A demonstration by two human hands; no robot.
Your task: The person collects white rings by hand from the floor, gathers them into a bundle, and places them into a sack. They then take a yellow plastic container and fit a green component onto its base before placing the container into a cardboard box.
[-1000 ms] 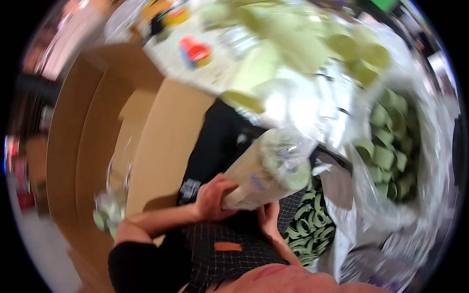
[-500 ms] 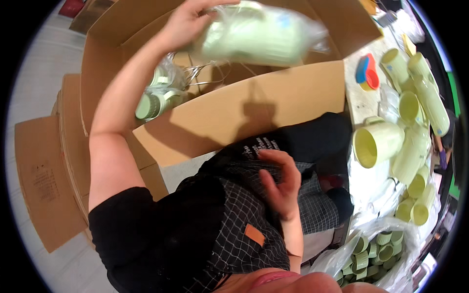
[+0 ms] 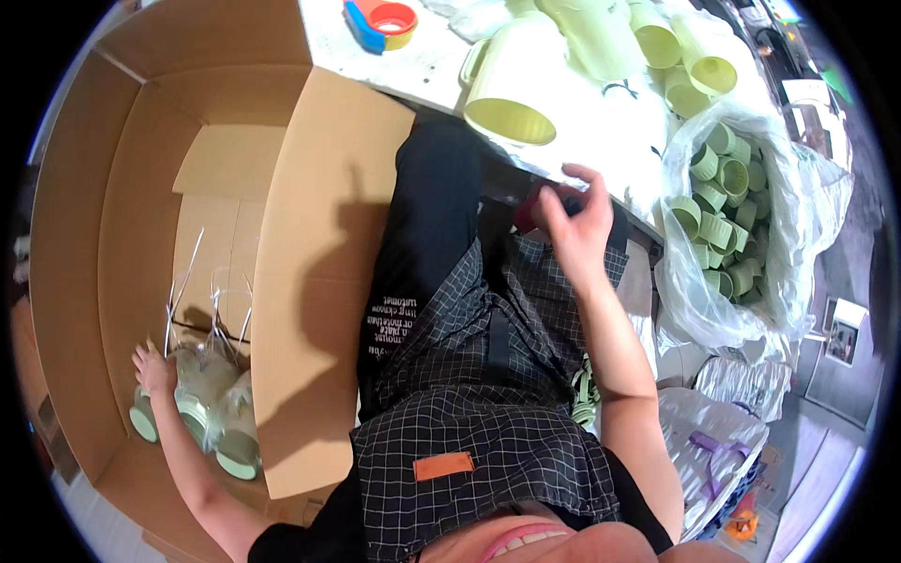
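Observation:
My left hand (image 3: 155,369) reaches down into the large cardboard box (image 3: 324,188) at left, fingers spread. It lies beside or on pale green lidded jugs (image 3: 195,418) wrapped in clear plastic, which sit together at the box's near end. A green lid (image 3: 143,422) shows beside my left wrist; the rest of that jug is partly hidden by my arm. My right hand (image 3: 580,230) hovers over my lap by the table edge, with thumb and forefinger apart and nothing visible between them.
On the white-covered table (image 3: 601,141) lie a pale green jug (image 3: 511,84), several more beyond it, and a red, blue and yellow tape dispenser (image 3: 380,26). At right a clear plastic bag (image 3: 685,300) holds many green ring-shaped parts (image 3: 732,178). Silvery wire ties (image 3: 216,300) stand in the box.
My left hand has brought a bagged green jug down into the box, and its fingers are now spread. My view has swung round; my right hand still holds nothing visible.

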